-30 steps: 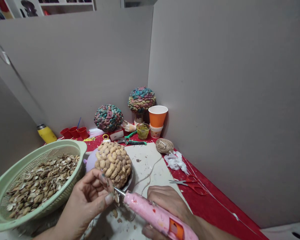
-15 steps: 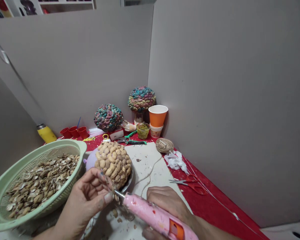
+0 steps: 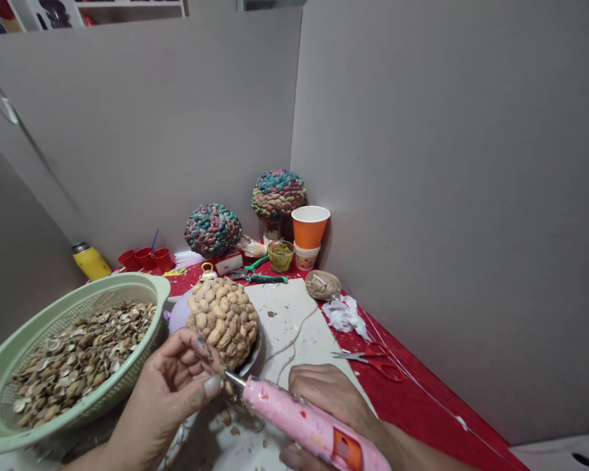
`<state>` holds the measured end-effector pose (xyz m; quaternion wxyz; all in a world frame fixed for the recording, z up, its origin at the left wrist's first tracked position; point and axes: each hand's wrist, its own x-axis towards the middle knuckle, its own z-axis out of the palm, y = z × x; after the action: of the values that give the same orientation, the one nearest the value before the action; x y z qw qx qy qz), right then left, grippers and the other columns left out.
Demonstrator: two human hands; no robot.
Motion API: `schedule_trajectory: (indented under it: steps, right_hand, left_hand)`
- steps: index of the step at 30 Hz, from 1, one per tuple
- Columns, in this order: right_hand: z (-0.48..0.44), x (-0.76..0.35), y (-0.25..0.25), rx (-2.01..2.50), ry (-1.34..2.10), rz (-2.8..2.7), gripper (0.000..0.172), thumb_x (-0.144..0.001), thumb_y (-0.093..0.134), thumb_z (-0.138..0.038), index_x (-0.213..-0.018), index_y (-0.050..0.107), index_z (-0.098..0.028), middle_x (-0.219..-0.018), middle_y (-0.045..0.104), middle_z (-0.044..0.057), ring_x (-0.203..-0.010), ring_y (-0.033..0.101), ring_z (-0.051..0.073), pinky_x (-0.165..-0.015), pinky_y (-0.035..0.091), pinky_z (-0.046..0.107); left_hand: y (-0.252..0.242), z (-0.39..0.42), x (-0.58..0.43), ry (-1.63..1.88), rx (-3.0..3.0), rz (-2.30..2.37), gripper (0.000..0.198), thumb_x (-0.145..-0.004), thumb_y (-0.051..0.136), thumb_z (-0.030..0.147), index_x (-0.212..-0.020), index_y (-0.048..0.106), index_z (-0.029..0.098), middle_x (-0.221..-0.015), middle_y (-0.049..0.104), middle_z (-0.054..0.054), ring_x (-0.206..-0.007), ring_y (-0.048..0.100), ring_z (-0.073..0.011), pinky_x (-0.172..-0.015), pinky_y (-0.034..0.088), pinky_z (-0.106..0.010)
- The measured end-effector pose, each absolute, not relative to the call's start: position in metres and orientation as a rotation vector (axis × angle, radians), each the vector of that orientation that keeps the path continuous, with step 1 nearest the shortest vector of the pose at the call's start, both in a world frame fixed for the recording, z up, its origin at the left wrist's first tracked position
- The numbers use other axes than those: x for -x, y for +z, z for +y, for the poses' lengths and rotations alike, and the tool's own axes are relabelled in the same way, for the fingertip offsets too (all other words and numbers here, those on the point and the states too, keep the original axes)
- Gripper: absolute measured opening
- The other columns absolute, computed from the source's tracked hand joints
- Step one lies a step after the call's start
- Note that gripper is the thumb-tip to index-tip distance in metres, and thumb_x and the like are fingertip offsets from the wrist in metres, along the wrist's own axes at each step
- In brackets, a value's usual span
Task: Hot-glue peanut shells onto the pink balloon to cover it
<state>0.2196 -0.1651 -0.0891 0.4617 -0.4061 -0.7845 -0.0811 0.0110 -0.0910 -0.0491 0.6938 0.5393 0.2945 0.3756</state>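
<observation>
Fingers (image 3: 211,387) of the left hand (image 3: 171,392) pinch one shell (image 3: 228,386) at the nozzle of one glue gun (image 3: 299,418) — right hand (image 3: 328,396) clamped on it — beside one shell-covered ball (image 3: 223,320). Two painted balls (image 3: 213,229) (image 3: 278,193), three red cups (image 3: 144,256); red cloth (image 3: 422,405), grey partitions (image 3: 422,163).

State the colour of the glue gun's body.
The glue gun is pink, seen in the head view.

Right hand (image 3: 331,399) grips pink glue gun (image 3: 307,424); nozzle meets shell piece, seemingly pinched in left hand (image 3: 171,392).
</observation>
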Motion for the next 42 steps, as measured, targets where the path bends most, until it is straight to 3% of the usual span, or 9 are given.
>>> schedule_trajectory:
  steps: [10,19,26,42]
  right_hand:
    - [-0.165,-0.218,-0.079,0.964,-0.197,-1.884,0.054,-0.099,0.033,-0.048,-0.051,0.033,-0.022,-0.043,0.029,-0.006,-0.038,0.026,0.009,-0.04,0.022,0.026]
    - [-0.169,-0.22,-0.074,1.004,-0.214,-1.989,0.059,-0.103,0.022,-0.048,-0.053,0.038,-0.02,-0.045,0.038,-0.004,-0.04,0.034,0.01,-0.041,0.025,0.026]
    - [-0.171,-0.225,-0.081,1.007,-0.069,-1.988,0.056,-0.101,0.025,-0.052,-0.059,0.042,-0.02,-0.05,0.043,-0.003,-0.044,0.041,0.01,-0.045,0.03,0.025]
    - [-0.17,-0.225,-0.086,0.993,-0.073,-1.954,0.051,-0.099,0.034,-0.052,-0.059,0.04,-0.021,-0.051,0.039,-0.004,-0.045,0.037,0.01,-0.046,0.029,0.025]
  left_hand:
    - [-0.049,-0.091,-0.01,0.844,-1.19,0.673,0.034,-0.069,0.084,0.02,-0.087,0.056,0.02,-0.08,0.067,0.0,-0.074,0.062,-0.0113,-0.072,0.051,-0.021]
    - [-0.049,-0.09,-0.01,0.868,-1.211,0.674,0.031,-0.069,0.084,0.019,-0.087,0.058,0.02,-0.081,0.067,0.001,-0.075,0.062,-0.0109,-0.072,0.051,-0.02]
    - [-0.045,-0.096,-0.011,0.897,-1.275,0.689,0.027,-0.07,0.082,0.02,-0.082,0.059,0.019,-0.079,0.068,0.0,-0.073,0.063,-0.0125,-0.069,0.053,-0.021]
    - [-0.036,-0.106,-0.021,1.002,-1.258,0.824,0.032,-0.061,0.088,0.025,-0.077,0.06,0.019,-0.074,0.068,0.0,-0.067,0.061,-0.012,-0.063,0.051,-0.02]
